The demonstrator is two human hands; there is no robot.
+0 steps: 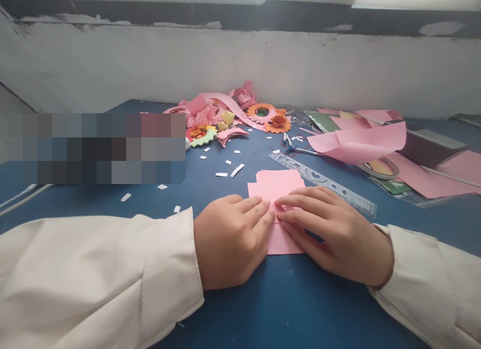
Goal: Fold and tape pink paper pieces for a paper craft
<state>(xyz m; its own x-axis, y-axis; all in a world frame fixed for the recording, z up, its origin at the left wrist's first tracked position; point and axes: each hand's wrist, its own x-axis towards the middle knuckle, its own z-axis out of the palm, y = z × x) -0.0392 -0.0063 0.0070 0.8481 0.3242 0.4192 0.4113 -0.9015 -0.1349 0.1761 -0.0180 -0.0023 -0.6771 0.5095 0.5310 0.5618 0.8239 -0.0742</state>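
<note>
A small stack of pink paper squares [276, 182] lies on the blue table [293, 299] in front of me. My left hand [229, 241] and my right hand [338, 233] rest on its near part, fingertips meeting in the middle and pressing the top pink sheet [280, 241] flat. Both hands lie palm down with fingers bent. The sheet's middle is hidden under my fingers. White sleeves cover both forearms.
A grey stencil ruler [323, 183] lies just beyond my right hand. Scissors [291, 144], a tape roll [379, 167] and large pink sheets [361, 141] sit at the right. Paper flowers and pink scraps [233, 116] pile near the white wall. White paper bits [236, 170] dot the table.
</note>
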